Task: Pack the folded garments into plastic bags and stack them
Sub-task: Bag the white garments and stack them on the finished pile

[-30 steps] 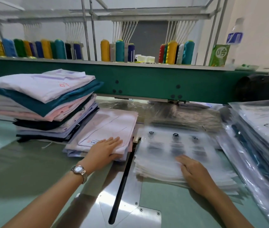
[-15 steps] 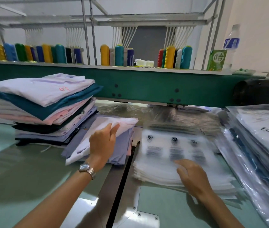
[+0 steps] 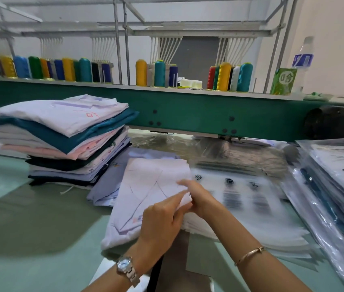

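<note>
My left hand [image 3: 160,224] and right hand [image 3: 199,200] pinching one folded white fabric garment [image 3: 145,192] mid-frame, one stack of clear plastic bags [image 3: 251,209] lower right, one multicoloured folded-garment pile [image 3: 61,140] upper left

Both bare forearms reach in from below and converge toward the middle. The left hand [image 3: 162,220] shows its back, its fingers bent and pointing up and to the right, pinching the right-hand edge of a folded white garment [image 3: 145,192]. The right hand [image 3: 198,199] meets it there, knuckles close against the left fingers, curled round the same edge with one digit lying on top of the cloth. A silver wristwatch [image 3: 125,268] sits on the left wrist and a thin gold bangle [image 3: 249,255] on the right forearm.
</note>
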The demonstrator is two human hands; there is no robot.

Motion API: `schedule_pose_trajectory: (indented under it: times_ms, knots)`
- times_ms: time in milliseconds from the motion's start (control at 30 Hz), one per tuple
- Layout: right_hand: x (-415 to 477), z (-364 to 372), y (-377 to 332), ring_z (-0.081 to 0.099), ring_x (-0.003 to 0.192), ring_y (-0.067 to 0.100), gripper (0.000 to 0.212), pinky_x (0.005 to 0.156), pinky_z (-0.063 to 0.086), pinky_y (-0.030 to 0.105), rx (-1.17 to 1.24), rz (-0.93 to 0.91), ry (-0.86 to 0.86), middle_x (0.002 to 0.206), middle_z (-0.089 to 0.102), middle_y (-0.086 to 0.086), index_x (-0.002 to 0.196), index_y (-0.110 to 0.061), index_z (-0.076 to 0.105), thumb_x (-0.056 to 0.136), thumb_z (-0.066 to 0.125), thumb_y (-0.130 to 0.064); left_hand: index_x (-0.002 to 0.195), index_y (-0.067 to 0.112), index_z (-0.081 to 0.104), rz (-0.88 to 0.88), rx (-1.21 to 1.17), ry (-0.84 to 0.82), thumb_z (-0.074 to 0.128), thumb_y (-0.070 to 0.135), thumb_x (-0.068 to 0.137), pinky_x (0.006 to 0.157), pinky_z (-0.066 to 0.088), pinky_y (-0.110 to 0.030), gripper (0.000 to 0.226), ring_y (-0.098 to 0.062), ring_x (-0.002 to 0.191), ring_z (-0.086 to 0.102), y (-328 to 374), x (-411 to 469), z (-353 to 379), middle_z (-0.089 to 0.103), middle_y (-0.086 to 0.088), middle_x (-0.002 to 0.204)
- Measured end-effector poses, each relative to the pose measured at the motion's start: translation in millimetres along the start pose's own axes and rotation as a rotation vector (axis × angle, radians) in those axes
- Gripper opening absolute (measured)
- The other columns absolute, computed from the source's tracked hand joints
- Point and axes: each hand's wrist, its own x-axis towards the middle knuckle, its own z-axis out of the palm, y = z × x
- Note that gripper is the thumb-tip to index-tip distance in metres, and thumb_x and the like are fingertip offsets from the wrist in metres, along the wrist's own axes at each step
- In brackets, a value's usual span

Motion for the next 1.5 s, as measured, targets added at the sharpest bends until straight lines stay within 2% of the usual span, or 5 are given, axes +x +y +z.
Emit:
schedule_pose_trajectory:
  times_ms: [300, 600, 1000, 1267, 1500]
  knots:
    - [13, -11, 22, 0.059, 0.114, 0.03, 0.081, 0.102, 0.047, 0.041, -0.128, -0.113, 0.029, 0.128, 0.059, 0.014, 0.147, -0.014, 0.029, 0.077, 0.062, 0.01, 0.139, 0.011, 0.042, -0.622, 0.323, -0.284, 0.049, 0.047, 0.096, 0.1, 0.039, -0.037, 0.057, -0.026, 0.127, 0.047, -89, -4, -42, 0.049, -0.007, 0.14]
    - [14, -8, 26, 0.059, 0.108, 0.022, 0.091, 0.083, 0.054, 0.026, -0.19, -0.239, 0.049, 0.135, 0.042, -0.005, 0.152, -0.032, 0.021, 0.082, 0.06, 0.012, 0.091, 0.012, 0.071, -1.034, -0.356, -0.255, 0.076, 0.021, 0.083, 0.058, 0.049, -0.022, 0.013, -0.011, 0.076, 0.068, -123, -5, -60, 0.074, -0.001, 0.089]
    - [-38, 10, 1, 0.055, 0.12, 0.011, 0.054, 0.104, 0.043, 0.027, -0.758, -0.486, 0.089, 0.125, 0.065, -0.001, 0.12, -0.017, 0.069, 0.077, 0.045, 0.005, 0.104, 0.013, 0.064, -0.686, -0.536, -0.309, 0.061, -0.002, 0.087, 0.068, 0.054, -0.032, 0.022, -0.024, 0.085, 0.067, -58, 31, -71, 0.071, -0.008, 0.093]
    - [-70, 5, -19, 0.049, 0.055, 0.017, 0.065, 0.055, 0.036, 0.032, -0.76, -0.491, 0.273, 0.049, 0.052, -0.002, 0.051, -0.013, 0.058, 0.079, 0.056, -0.071, 0.128, 0.032, 0.057, -0.426, -0.47, -0.45, 0.056, 0.022, 0.073, 0.095, 0.051, -0.044, 0.056, -0.014, 0.108, 0.064, -1, 29, -41, 0.068, 0.004, 0.116]
    - [-88, -43, -27, 0.032, 0.048, 0.016, 0.045, 0.047, 0.025, 0.031, -0.87, -0.491, 0.476, 0.043, 0.031, -0.001, 0.045, -0.014, 0.035, 0.078, 0.064, -0.024, 0.108, 0.04, 0.053, -0.283, -0.558, -0.58, 0.055, 0.024, 0.069, 0.083, 0.055, -0.028, 0.042, -0.001, 0.093, 0.063, 44, 29, -6, 0.064, 0.007, 0.103]
